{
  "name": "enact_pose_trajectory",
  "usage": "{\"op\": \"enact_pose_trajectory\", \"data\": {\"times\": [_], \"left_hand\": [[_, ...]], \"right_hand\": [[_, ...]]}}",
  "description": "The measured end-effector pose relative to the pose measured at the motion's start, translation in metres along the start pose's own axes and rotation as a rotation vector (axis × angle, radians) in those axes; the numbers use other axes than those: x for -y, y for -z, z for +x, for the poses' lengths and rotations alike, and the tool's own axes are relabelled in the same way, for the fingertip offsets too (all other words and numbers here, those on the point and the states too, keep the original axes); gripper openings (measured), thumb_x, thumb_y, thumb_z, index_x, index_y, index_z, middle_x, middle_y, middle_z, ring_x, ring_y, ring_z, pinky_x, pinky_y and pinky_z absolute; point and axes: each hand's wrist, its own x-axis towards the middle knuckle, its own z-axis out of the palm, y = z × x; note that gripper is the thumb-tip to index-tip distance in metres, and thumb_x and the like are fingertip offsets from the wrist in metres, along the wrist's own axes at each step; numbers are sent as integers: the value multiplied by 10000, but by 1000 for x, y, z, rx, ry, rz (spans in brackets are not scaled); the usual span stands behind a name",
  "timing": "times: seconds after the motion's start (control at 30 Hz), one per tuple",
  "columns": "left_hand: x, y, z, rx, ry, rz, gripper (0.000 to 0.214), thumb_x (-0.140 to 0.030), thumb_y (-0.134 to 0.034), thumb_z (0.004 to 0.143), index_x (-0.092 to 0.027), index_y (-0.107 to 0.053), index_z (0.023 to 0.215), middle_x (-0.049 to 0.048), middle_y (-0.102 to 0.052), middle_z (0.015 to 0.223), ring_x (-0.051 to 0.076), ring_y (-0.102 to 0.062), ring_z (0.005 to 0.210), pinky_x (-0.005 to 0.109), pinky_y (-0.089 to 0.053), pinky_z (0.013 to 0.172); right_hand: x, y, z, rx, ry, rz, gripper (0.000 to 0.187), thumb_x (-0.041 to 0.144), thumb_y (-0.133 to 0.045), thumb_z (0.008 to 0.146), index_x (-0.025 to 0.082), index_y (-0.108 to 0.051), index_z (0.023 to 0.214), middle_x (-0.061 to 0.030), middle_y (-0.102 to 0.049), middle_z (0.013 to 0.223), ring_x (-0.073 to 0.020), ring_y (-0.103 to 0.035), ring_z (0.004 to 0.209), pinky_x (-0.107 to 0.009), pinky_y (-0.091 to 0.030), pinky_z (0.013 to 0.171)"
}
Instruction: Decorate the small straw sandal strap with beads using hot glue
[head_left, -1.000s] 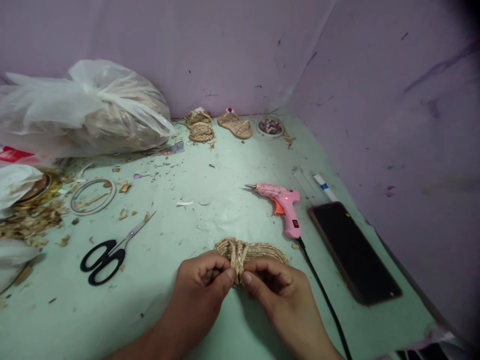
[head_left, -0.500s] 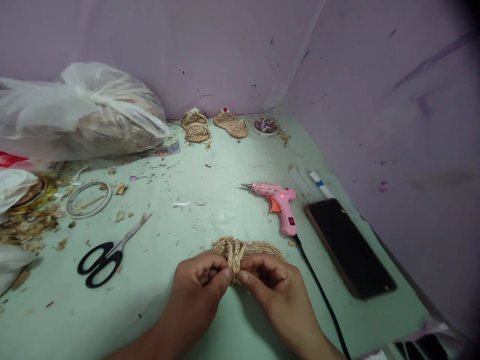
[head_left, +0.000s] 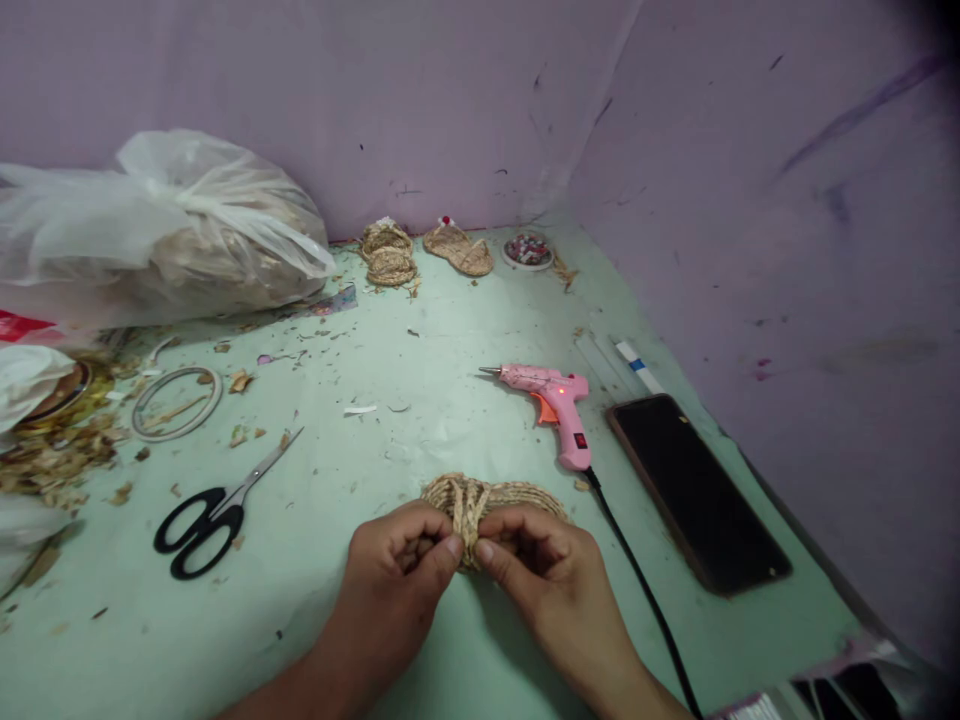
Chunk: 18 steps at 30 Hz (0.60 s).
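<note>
A small slipper of braided straw (head_left: 517,493) lies at the front middle of the table, its strap crossing over the sole. My left hand (head_left: 401,570) pinches the strap's near end from the left, thumb and index closed on it. From the right, my right hand (head_left: 544,560) pinches the same part, its thumb close to the left one. Both hands hide the slipper's near side. Beyond it, a pink glue gun (head_left: 551,390) rests on its side, its small light lit. Black-handled scissors (head_left: 217,515) lie to the left with blades slightly apart.
A phone (head_left: 697,490) and the glue gun's black cable (head_left: 637,580) are at right. Two straw slippers (head_left: 388,255) and a dish of beads (head_left: 527,250) stand by the wall. A stuffed plastic bag (head_left: 225,230), a tape ring (head_left: 178,404) and dry scraps (head_left: 60,460) occupy the left.
Both hands keep the same pinch on the straw slipper. The view has shifted very slightly; nothing on the table has visibly moved.
</note>
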Motion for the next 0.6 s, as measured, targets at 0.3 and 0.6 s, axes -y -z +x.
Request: {"op": "enact_pose_trajectory", "data": {"times": [0.3, 0.6], "left_hand": [[0, -2, 1, 17, 110, -89, 170, -288, -580, 608, -165, -486, 537, -72, -323, 456, 64, -273, 440, 203, -210, 421], [-4, 0, 2, -2, 157, -139, 183, -309, -596, 572, -148, -511, 545, -72, -356, 418, 54, -283, 423, 196, -204, 421]], "right_hand": [[3, 2, -1, 51, -8, -61, 51, 218, -649, 671, 183, -677, 696, -11, -686, 648, -148, -639, 609, -245, -523, 564], [39, 65, 39, -408, 279, -1011, 318, 388, -556, 761, 171, -652, 974, -117, -673, 949, -258, -621, 788, -391, -457, 708]]}}
